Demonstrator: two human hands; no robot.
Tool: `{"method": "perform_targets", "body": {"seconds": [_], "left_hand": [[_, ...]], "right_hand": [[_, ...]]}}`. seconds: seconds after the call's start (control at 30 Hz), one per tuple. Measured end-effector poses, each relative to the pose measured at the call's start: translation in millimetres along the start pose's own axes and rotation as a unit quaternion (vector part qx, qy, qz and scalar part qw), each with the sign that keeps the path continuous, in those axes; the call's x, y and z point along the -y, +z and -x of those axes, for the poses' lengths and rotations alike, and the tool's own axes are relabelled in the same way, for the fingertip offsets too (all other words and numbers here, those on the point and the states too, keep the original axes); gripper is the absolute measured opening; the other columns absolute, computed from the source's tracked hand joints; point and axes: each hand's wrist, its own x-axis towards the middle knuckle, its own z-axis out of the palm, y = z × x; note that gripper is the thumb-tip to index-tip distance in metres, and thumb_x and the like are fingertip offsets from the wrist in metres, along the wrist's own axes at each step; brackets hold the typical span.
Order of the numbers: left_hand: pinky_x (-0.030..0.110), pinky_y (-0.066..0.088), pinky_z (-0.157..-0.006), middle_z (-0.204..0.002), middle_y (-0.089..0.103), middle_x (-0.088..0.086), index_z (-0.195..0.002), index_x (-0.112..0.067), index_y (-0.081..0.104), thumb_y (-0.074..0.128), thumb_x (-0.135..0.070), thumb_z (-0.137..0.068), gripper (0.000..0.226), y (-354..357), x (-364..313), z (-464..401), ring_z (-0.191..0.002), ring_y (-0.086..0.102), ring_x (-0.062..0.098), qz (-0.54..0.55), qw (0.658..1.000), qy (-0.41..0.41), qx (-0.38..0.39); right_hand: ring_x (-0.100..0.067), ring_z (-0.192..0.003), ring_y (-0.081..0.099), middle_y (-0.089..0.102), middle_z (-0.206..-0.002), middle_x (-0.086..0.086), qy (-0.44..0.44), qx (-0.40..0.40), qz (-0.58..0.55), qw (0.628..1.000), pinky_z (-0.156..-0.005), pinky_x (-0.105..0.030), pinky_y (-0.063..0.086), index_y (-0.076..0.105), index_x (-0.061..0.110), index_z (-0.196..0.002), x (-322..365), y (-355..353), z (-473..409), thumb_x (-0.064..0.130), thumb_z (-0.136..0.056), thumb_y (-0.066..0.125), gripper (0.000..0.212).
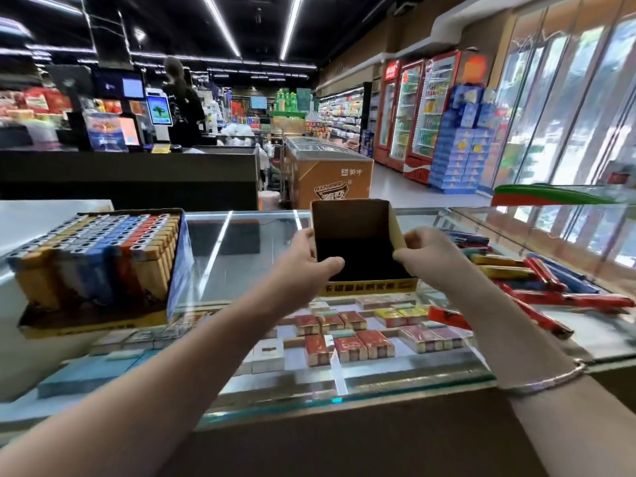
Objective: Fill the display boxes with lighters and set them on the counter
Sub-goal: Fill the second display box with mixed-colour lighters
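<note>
An empty cardboard display box (358, 242) sits on the glass counter (241, 256) at about twelve o'clock from the person, its brown back wall upright, its inside dark and bare, a yellow printed strip along its near lip; the left hand (306, 261) grips the box's left wall, thumb curled over the edge into the interior and fingers closed against the outside; the right hand (426, 251) clasps the right wall in the same way, thumb inside, fingers wrapped behind the cardboard; whether the box rests fully on the glass or is lifted a little cannot be told.

At about ten o'clock a filled display box (99, 266) stands on the counter, tilted back, packed tight with upright lighters in rows of yellow, grey, blue and red, metal caps uppermost; its blue side panel faces the empty box, the two well apart.

At about two o'clock loose lighters (537, 280) lie scattered flat on the glass, red, yellow and blue, overlapping in a heap just beside the right forearm; a silver bracelet (547, 382) circles the right wrist.

Beneath the glass, cigarette packs (347, 342) lie in rows inside the case; beyond the counter, at one o'clock, stands an orange chest freezer (327, 173).
</note>
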Motion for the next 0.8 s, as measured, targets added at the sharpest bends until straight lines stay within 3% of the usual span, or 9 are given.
{"method": "perform_targets", "body": {"seconds": [0.13,0.27,0.33,0.4,0.47,0.53,0.6,0.67,0.8], "left_hand": [[0.031,0.057,-0.072,-0.091,0.059,0.0,-0.138,-0.014,0.033,0.056,-0.011,-0.09,0.053,-41.0,16.4,9.7,-0.081,0.063,0.012,-0.039,0.997,-0.025,-0.062],[0.028,0.057,-0.062,-0.094,0.056,0.0,-0.133,-0.014,0.035,0.053,-0.004,-0.088,0.05,-56.1,30.7,13.0,-0.081,0.063,0.013,-0.027,0.995,-0.045,-0.086],[0.029,0.056,-0.069,-0.105,0.052,0.001,-0.132,-0.015,0.034,0.054,-0.002,-0.086,0.052,-58.5,34.6,10.7,-0.091,0.059,0.017,-0.029,0.994,-0.055,-0.092],[0.029,0.054,-0.075,-0.12,0.041,0.003,-0.132,-0.016,0.031,0.055,0.0,-0.084,0.057,-57.9,37.9,7.8,-0.099,0.052,0.018,-0.055,0.992,-0.055,-0.099],[0.024,0.048,-0.074,-0.127,0.031,0.004,-0.135,-0.017,0.027,0.054,0.0,-0.083,0.06,-56.1,40.7,6.2,-0.099,0.044,0.015,-0.106,0.988,-0.041,-0.108],[0.02,0.043,-0.072,-0.131,0.027,0.004,-0.139,-0.018,0.022,0.052,-0.001,-0.084,0.066,-55.2,43.4,4.6,-0.103,0.04,0.016,-0.136,0.985,-0.034,-0.102],[0.021,0.043,-0.073,-0.135,0.025,0.004,-0.142,-0.019,0.018,0.051,-0.001,-0.084,0.069,-55.2,45.9,2.8,-0.108,0.039,0.018,-0.147,0.984,-0.035,-0.092],[0.027,0.043,-0.084,-0.138,0.024,0.004,-0.143,-0.021,0.018,0.051,-0.001,-0.084,0.071,-54.8,47.1,1.5,-0.115,0.037,0.02,-0.149,0.984,-0.034,-0.088],[0.038,0.041,-0.099,-0.135,0.025,0.004,-0.142,-0.023,0.02,0.051,-0.003,-0.083,0.07,-53.5,47.8,1.7,-0.116,0.034,0.019,-0.159,0.983,-0.035,-0.085]], "right_hand": [[-0.014,-0.076,0.055,0.06,-0.085,-0.005,-0.037,0.073,-0.018,0.996,-0.058,-0.025,0.039,0.056,0.009,-0.099,22.6,33.9,0.7,0.012,-0.085,0.057,0.015],[-0.016,-0.082,0.058,0.062,-0.09,-0.006,-0.047,0.113,-0.035,0.992,-0.063,-0.024,0.043,0.055,0.01,-0.1,35.1,49.4,0.3,0.012,-0.087,0.055,0.013],[-0.009,-0.081,0.057,0.064,-0.094,-0.005,-0.044,0.139,-0.046,0.988,-0.061,-0.02,0.042,0.054,0.013,-0.098,36.0,49.2,1.1,0.013,-0.089,0.054,0.009],[-0.011,-0.093,0.058,0.062,-0.113,-0.007,-0.04,0.168,-0.036,0.984,-0.074,-0.022,0.046,0.054,0.013,-0.114,31.9,43.5,1.5,0.018,-0.091,0.055,0.023],[-0.019,-0.112,0.052,0.051,-0.132,-0.008,-0.031,0.182,-0.002,0.983,-0.091,-0.03,0.044,0.04,0.011,-0.137,25.0,26.8,2.6,0.024,-0.089,0.06,0.054],[-0.016,-0.115,0.046,0.044,-0.138,-0.005,-0.035,0.199,0.061,0.977,-0.091,-0.029,0.041,0.033,0.018,-0.142,18.4,1.1,7.1,0.026,-0.084,0.066,0.067],[-0.016,-0.119,0.043,0.042,-0.14,-0.001,-0.01,0.236,0.185,0.954,-0.095,-0.03,0.037,0.035,0.024,-0.14,9.2,-25.2,13.8,0.026,-0.079,0.071,0.071],[-0.018,-0.117,0.044,0.043,-0.136,0.0,0.052,0.265,0.279,0.922,-0.095,-0.03,0.038,0.038,0.026,-0.136,1.8,-43.8,23.0,0.026,-0.076,0.074,0.07],[-0.014,-0.102,0.047,0.047,-0.121,0.002,0.11,0.277,0.328,0.897,-0.086,-0.026,0.045,0.041,0.023,-0.133,-8.2,-55.4,34.0,0.02,-0.077,0.072,0.064]]}}
